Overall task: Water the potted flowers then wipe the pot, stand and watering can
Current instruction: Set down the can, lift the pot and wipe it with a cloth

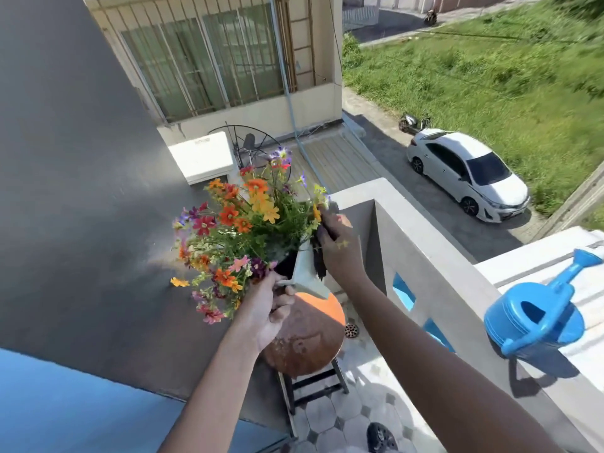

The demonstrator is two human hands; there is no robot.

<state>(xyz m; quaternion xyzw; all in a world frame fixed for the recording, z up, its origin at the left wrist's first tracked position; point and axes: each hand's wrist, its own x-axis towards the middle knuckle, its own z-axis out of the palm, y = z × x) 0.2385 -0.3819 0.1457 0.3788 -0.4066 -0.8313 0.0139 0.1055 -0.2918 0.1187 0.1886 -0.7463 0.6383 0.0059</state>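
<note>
A white pot (309,276) full of orange, red and purple flowers (242,223) is lifted and tilted above a round rusty-orange stool (307,341). My left hand (264,308) grips the pot's lower rim corner. My right hand (336,243) presses a dark cloth (322,256) against the pot's right side. The blue watering can (536,318) stands apart on the balcony wall at the right, its spout pointing up and right.
A grey wall (81,191) runs along the left. The concrete balcony parapet (434,256) with blue openings is on the right. Below are a tiled floor with a drain (352,330) and a dark shoe (380,438). A white car (467,174) is parked far below.
</note>
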